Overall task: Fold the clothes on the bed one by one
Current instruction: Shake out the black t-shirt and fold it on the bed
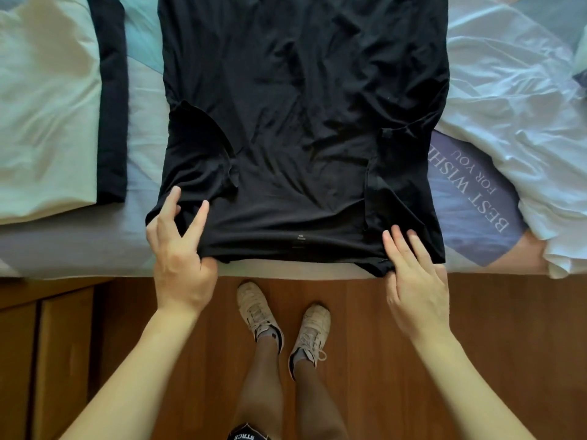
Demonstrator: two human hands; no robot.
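Shirt [301, 122] lies flat across the bed [143, 90], filling the centre of the frame, its long axis running from the collar edge at lower centre up to the top. Both hands sit at that near edge. Left hand [181, 249] pinches the lower-left corner, fingers [198, 222] spread. Right hand [413, 274] holds the lower-right corner, fingers loosely spread. Next fold likely runs upward.

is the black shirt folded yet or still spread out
Partly folded: both sleeves are turned in over the black shirt, but its body lies full length on the bed.
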